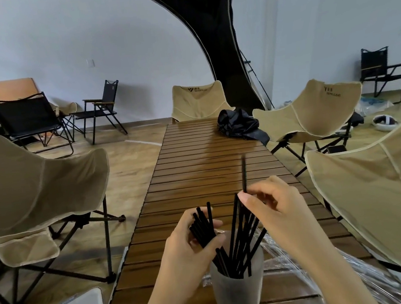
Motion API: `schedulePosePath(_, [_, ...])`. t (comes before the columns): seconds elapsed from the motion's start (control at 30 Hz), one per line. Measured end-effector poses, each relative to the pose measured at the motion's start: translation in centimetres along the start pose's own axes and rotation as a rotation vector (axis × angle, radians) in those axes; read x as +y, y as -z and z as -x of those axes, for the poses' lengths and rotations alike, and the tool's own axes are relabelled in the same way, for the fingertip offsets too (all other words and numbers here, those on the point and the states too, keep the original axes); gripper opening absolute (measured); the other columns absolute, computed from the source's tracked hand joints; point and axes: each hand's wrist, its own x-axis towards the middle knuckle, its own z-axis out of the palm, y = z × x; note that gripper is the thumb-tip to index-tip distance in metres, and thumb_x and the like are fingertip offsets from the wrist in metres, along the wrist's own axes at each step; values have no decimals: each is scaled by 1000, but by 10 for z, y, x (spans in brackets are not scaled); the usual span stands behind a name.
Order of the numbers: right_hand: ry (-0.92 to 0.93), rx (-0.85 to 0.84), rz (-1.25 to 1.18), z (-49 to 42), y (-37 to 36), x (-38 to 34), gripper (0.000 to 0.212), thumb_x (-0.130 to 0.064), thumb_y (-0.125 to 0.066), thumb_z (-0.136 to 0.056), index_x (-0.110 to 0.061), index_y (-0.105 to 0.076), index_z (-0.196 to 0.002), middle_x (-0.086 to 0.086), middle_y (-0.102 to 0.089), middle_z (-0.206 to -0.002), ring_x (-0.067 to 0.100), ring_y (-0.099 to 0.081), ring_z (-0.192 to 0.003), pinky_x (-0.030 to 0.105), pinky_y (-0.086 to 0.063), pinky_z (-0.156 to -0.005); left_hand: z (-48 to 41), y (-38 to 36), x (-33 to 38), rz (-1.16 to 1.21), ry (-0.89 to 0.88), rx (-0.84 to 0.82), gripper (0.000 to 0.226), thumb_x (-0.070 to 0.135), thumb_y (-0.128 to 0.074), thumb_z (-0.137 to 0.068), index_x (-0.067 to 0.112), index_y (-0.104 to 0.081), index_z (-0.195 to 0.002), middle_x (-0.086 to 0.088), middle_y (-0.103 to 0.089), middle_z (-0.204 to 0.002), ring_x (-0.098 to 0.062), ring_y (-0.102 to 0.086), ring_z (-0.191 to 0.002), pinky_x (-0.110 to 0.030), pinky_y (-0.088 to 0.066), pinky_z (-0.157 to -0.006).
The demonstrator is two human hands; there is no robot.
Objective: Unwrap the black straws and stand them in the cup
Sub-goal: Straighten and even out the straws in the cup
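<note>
Fingers of my right hand (271, 202) pinch one black straw (244, 174), left hand (191, 242) grips a bundle (203, 225); frosted cup (238, 289) could tip if bumped.

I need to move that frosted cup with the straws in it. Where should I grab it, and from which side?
Grip the frosted cup around its lower wall, below the straws that fan out above the rim. Come from the left: clear wrappers crowd its right. The left hand must first put down its bundle.
</note>
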Motion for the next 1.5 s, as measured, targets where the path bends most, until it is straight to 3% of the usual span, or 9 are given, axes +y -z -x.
schedulePosePath(0.23, [35,30,-21,-1,7,2,8,-21,-62,-88,-21,-69,-91,-4,-61,-87,1,-54,-73,7,-43,-67,0,1,0,-16,7,-18,42,26,-72,-80,44,-51,-112,31,-64,-103,10,-59,-101,-8,-49,-75])
schedulePosePath(0.37, [-14,67,-28,-2,18,6,16,-19,-52,-94,-20,-68,-96,-11,-60,-71,-13,-52,-54,2,-38,-53,2,1,2,-10,23,-20,42,25,-72,-80,42,-52,-113,30,-64,-103,11,-58,-101,-13,-47,-83])
schedulePosePath(0.47, [-99,-13,-3,-1,33,11,25,-43,-57,-85,-21,-66,-93,-6,-64,-73,-12,-51,-51,3,-38,-51,2,2,4,1,36,-29,42,24,-73,-80,41,-52,-113,31,-64,-104,11,-58,-102,-17,-48,-85])
schedulePosePath(0.57, [-208,-277,85,1,43,16,52,-67,-60,-57,-29,-62,-93,-8,-67,-82,-6,-59,-69,12,-45,-63,1,1,4,18,59,-55,45,22,-73,-80,40,-52,-115,30,-64,-105,7,-60,-102,-21,-50,-90])
schedulePosePath(0.67, [-258,-357,52,3,43,18,26,-45,-79,-64,-28,-68,-81,-5,-71,-75,4,-64,-64,26,-52,-69,2,-1,3,20,70,-77,46,22,-74,-79,42,-52,-114,30,-64,-104,7,-60,-102,-19,-48,-91])
schedulePosePath(0.77, [-218,-324,37,3,39,18,10,-31,-78,-73,-25,-69,-71,-8,-67,-63,-2,-55,-51,20,-45,-58,2,-2,2,23,77,-80,44,24,-74,-79,44,-53,-113,30,-65,-103,7,-60,-102,-15,-45,-87])
schedulePosePath(0.93, [-143,-238,60,3,33,15,9,-28,-70,-82,-25,-68,-74,-14,-63,-61,-7,-51,-48,8,-37,-48,1,-2,2,18,83,-75,44,24,-74,-79,44,-54,-113,26,-67,-104,5,-60,-103,-19,-47,-91])
schedulePosePath(1.17, [-105,-324,30,3,26,14,14,-13,-61,-89,-25,-63,-82,-18,-61,-59,-8,-48,-44,4,-34,-44,0,-3,2,22,82,-84,43,21,-75,-79,43,-56,-110,28,-67,-102,7,-61,-101,-21,-50,-90])
schedulePosePath(1.5, [-139,-292,-23,-1,16,16,9,-9,-50,-96,-13,-58,-96,-2,-72,-85,-4,-55,-51,8,-38,-47,0,-2,0,10,77,-90,36,22,-73,-80,43,-58,-107,29,-67,-101,9,-59,-100,-9,-47,-79])
